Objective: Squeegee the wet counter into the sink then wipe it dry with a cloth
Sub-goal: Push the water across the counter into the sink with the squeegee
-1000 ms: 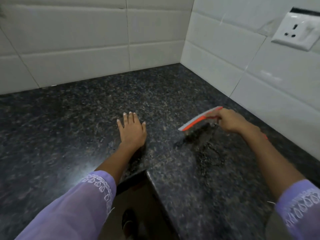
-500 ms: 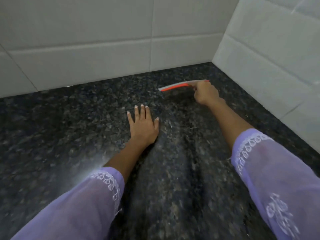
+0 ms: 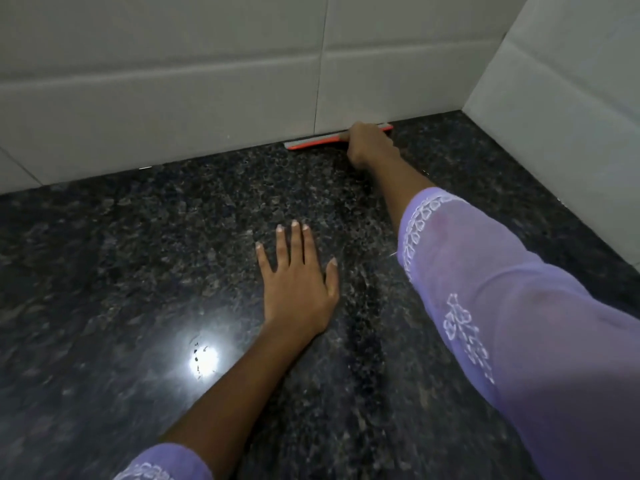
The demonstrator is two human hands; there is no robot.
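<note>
Squeegee [image 3: 322, 140], orange and grey, is lying along the foot of the back wall [image 3: 207, 81] on the table [image 3: 104, 271], the right hand [image 3: 369, 147] gripping its handle. Left hand [image 3: 298, 282] is resting flat, fingers spread. No writing is showing.

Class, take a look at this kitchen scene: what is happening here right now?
A person is squeegeeing a dark granite counter. The right hand grips an orange and grey squeegee, its blade set along the foot of the white tiled wall near the corner. The left hand lies flat, fingers spread, on the counter. No cloth or sink is in view.
</note>
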